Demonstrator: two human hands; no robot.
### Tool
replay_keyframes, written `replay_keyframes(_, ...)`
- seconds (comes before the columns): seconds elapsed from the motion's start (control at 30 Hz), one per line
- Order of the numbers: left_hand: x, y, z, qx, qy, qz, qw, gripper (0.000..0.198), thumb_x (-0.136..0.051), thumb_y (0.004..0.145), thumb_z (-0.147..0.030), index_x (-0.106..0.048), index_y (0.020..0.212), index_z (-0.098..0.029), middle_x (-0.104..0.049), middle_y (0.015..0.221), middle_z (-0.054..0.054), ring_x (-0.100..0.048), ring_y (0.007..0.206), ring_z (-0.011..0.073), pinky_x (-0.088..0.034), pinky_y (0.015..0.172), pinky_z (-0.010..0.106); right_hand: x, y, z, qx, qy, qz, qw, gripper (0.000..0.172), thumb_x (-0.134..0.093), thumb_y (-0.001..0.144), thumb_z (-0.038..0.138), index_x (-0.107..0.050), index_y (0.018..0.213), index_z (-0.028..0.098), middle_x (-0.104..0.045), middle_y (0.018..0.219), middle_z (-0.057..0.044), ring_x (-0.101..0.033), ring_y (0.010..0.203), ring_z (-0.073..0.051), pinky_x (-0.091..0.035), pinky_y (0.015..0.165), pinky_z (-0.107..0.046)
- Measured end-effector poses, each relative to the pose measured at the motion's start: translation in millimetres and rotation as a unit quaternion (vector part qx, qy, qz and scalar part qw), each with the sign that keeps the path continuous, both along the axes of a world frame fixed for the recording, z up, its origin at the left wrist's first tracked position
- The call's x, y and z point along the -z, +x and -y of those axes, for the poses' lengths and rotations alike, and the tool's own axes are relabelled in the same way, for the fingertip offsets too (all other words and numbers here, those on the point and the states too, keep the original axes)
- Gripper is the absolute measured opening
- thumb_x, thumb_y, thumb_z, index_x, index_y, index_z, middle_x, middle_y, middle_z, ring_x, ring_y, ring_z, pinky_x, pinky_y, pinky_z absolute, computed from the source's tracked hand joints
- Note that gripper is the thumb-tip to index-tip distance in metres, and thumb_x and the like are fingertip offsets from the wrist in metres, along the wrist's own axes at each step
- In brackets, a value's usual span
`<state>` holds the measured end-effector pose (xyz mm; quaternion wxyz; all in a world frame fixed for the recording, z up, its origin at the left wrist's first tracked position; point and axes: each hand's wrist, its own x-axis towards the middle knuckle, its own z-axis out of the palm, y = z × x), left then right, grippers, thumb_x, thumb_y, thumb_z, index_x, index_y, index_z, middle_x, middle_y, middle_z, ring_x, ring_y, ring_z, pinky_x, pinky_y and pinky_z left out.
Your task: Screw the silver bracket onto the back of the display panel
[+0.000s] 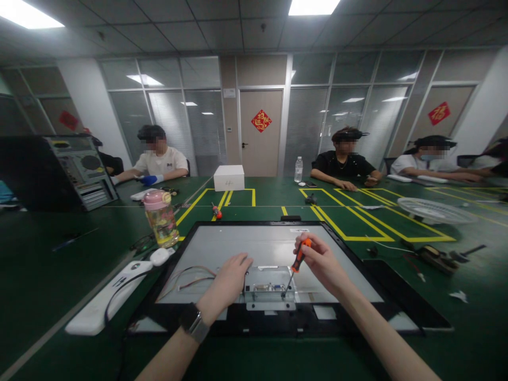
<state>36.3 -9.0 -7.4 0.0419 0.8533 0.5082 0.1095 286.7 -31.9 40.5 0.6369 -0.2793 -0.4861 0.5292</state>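
An orange-and-black screwdriver point(300, 256) is pinched in my right hand point(320, 264), tilted, its tip down at the connector row of a metal bracket point(270, 306). That bracket, with a circuit board's ports along it, sits on the silvery back of a flat display panel point(238, 241) in a black frame. My left hand point(230, 280), a watch on its wrist, lies at the bracket's left side, fingers stretched out; the thumb is hard to see. Thin loose wires point(190, 276) run out to the left of it.
At left lie a white power strip point(109, 301) with a black cable, a pink-lidded bottle point(161, 219) and a computer case point(79, 172). A white box point(229, 178) stands behind the panel. Tools point(436, 256) lie at right. Several people sit across the green table.
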Motion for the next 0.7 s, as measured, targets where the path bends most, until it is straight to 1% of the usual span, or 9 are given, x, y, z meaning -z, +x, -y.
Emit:
replay_keyframes(0.07,0.3,-0.1,0.0,-0.001,0.001,0.004,1.0,0.057,-0.034,0.08,0.004,-0.053,0.129,-0.018,-0.048,0.142,0.01,-0.047,0.129,0.0217,-0.036,0.109,0.041,0.9,0.0,-0.9,0.022,0.001,0.006,1.0,0.025,-0.083,0.065,0.038,-0.07,0.08,0.024,-0.062,0.078,0.002,-0.057,0.069,-0.015,-0.046,0.068,-0.029)
replay_keyframes(0.13,1.6,-0.5,-0.2,-0.001,0.005,0.008,1.0,0.057,-0.034,0.08,0.004,-0.053,0.129,-0.018,-0.048,0.142,0.011,-0.046,0.129,0.0216,-0.036,0.11,0.04,1.2,0.2,-1.4,0.024,0.003,0.008,1.0,0.025,-0.079,0.069,0.043,-0.071,0.083,0.023,-0.063,0.079,0.0,-0.057,0.071,-0.017,-0.046,0.068,-0.03)
replay_keyframes(0.33,4.9,-1.8,-1.8,0.008,0.01,-0.006,1.0,0.057,-0.034,0.08,0.005,-0.052,0.13,-0.015,-0.047,0.142,0.012,-0.046,0.129,0.0217,-0.034,0.11,0.037,-2.4,-0.5,0.9,-0.031,0.007,-0.008,0.999,0.032,-0.074,0.076,0.044,-0.071,0.101,0.025,-0.069,0.088,-0.005,-0.061,0.083,-0.021,-0.046,0.082,-0.038)
replay_keyframes(0.43,5.5,-2.1,-2.6,0.005,0.013,-0.009,1.0,0.059,-0.034,0.078,0.006,-0.051,0.13,-0.017,-0.047,0.142,0.01,-0.047,0.128,0.021,-0.035,0.11,0.037,-3.0,-1.5,2.0,-0.047,0.008,-0.014,0.999,0.029,-0.074,0.075,0.045,-0.071,0.096,0.025,-0.069,0.091,-0.005,-0.061,0.084,-0.021,-0.046,0.084,-0.039)
replay_keyframes(0.53,6.4,-2.4,-3.5,0.005,0.011,-0.004,1.0,0.06,-0.035,0.077,0.006,-0.052,0.129,-0.019,-0.048,0.141,0.009,-0.047,0.128,0.0209,-0.036,0.109,0.039,-1.8,-1.4,2.5,-0.038,0.013,-0.011,0.999,0.024,-0.077,0.073,0.043,-0.072,0.089,0.025,-0.068,0.089,-0.003,-0.06,0.081,-0.019,-0.046,0.084,-0.038)
replay_keyframes(0.63,7.1,-2.3,-3.9,0.007,0.005,0.008,1.0,0.06,-0.034,0.077,0.007,-0.052,0.129,-0.017,-0.048,0.141,0.012,-0.047,0.128,0.0216,-0.035,0.109,0.039,-1.6,-0.8,3.3,-0.048,0.003,-0.015,0.999,0.027,-0.076,0.074,0.041,-0.072,0.095,0.026,-0.068,0.087,-0.003,-0.062,0.081,-0.019,-0.046,0.085,-0.038)
replay_keyframes(0.7,7.1,-2.3,-3.8,0.007,0.005,0.011,1.0,0.06,-0.033,0.078,0.007,-0.052,0.129,-0.017,-0.048,0.141,0.012,-0.047,0.128,0.022,-0.035,0.109,0.04,-2.6,-0.7,4.1,-0.062,-0.002,-0.018,0.998,0.03,-0.075,0.076,0.042,-0.071,0.101,0.026,-0.069,0.091,-0.004,-0.063,0.084,-0.02,-0.046,0.086,-0.039)
